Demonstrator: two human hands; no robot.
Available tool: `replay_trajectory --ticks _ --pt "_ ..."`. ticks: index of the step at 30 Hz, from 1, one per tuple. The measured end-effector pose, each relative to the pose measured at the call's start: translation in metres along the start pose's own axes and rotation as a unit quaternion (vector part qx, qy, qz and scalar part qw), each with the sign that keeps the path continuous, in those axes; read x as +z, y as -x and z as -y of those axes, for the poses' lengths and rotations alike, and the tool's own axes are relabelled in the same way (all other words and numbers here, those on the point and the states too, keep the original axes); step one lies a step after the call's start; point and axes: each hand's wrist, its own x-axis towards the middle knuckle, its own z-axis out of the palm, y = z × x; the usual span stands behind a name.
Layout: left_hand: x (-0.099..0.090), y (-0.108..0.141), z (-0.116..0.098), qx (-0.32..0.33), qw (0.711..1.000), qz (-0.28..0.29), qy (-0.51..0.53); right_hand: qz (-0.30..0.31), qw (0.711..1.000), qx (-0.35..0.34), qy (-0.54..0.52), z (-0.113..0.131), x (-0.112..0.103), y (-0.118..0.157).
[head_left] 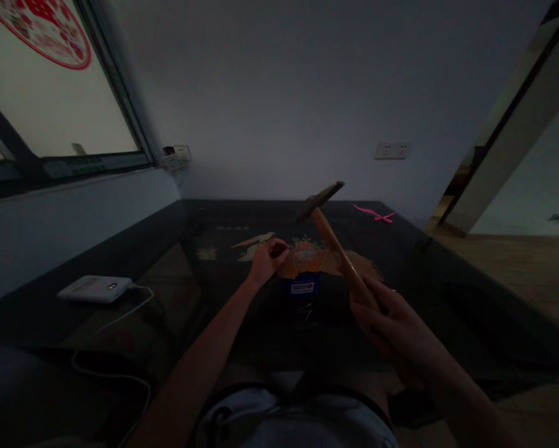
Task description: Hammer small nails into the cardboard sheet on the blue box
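My right hand (385, 311) is wrapped round the wooden handle of a hammer (335, 246), whose dark metal head is raised up and to the left. Below the hammer lies a brownish, rough-edged flat piece (302, 264) on the dark glossy table (233, 317). At its left end is my left hand (267, 261), fingers curled with thumb and fingertips close together; what they pinch, if anything, is too small to make out. A small blue box (304, 286) with a white label sits just in front of the flat piece. Several thin shiny marks (306, 314) show nearer to me.
On the left of the table lies a white power bank (96, 289) with a white cable (142, 298) running down over the front edge. A pink ribbon-like item (377, 215) rests at the back right. Behind the table stands a wall with sockets (392, 150).
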Motion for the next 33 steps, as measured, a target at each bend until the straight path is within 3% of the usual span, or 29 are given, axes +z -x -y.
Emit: replay_trajectory --ticks 5,11,17,24,29,33 --pt "-0.001 0.0 0.002 -0.003 1.0 0.0 -0.013 0.08 0.996 0.0 0.035 0.028 -0.01 -0.021" --pt "-0.005 0.001 -0.004 -0.016 0.998 0.006 -0.063 0.16 0.983 0.058 0.063 0.028 -0.009 -0.038" --pt "-0.003 0.001 0.0 -0.018 1.0 0.006 -0.017 0.126 0.989 0.024 0.076 0.035 -0.009 -0.034" --pt "-0.005 0.001 -0.006 -0.029 0.999 0.009 -0.04 0.128 0.987 0.045 0.091 0.027 -0.011 -0.032" --pt "-0.003 0.0 -0.001 -0.031 0.999 0.002 -0.019 0.089 0.992 0.021 0.091 0.029 -0.011 -0.028" --pt "-0.003 0.0 0.0 -0.023 0.999 0.001 -0.036 0.117 0.988 0.035 0.096 0.024 -0.013 -0.031"
